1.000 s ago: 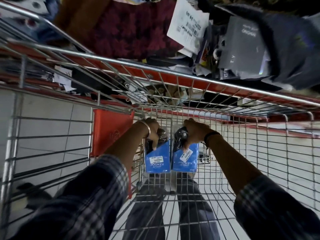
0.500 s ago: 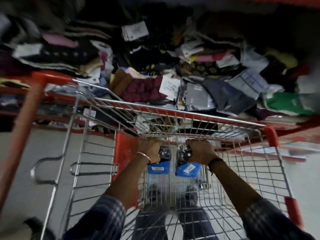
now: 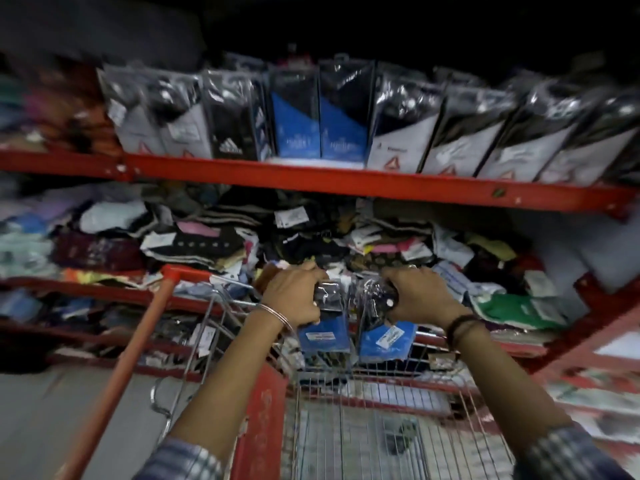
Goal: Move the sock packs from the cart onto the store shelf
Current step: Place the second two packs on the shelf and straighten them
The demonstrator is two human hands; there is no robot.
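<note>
Each hand grips one blue sock pack by its dark top: left hand (image 3: 294,294) on the left pack (image 3: 323,336), right hand (image 3: 420,294) on the right pack (image 3: 386,337), side by side above the cart (image 3: 363,410), below the red shelf (image 3: 346,180) edge where packs stand upright

both sock packs (image 3: 353,327) lifted clear above the cart (image 3: 381,410), nearer upper shelf (image 3: 311,176)

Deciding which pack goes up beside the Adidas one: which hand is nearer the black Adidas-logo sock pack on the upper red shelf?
Left. The left hand sits below the black Adidas-logo sock pack, slightly to its right; the right hand is farther right, under the white-fronted packs.
</note>
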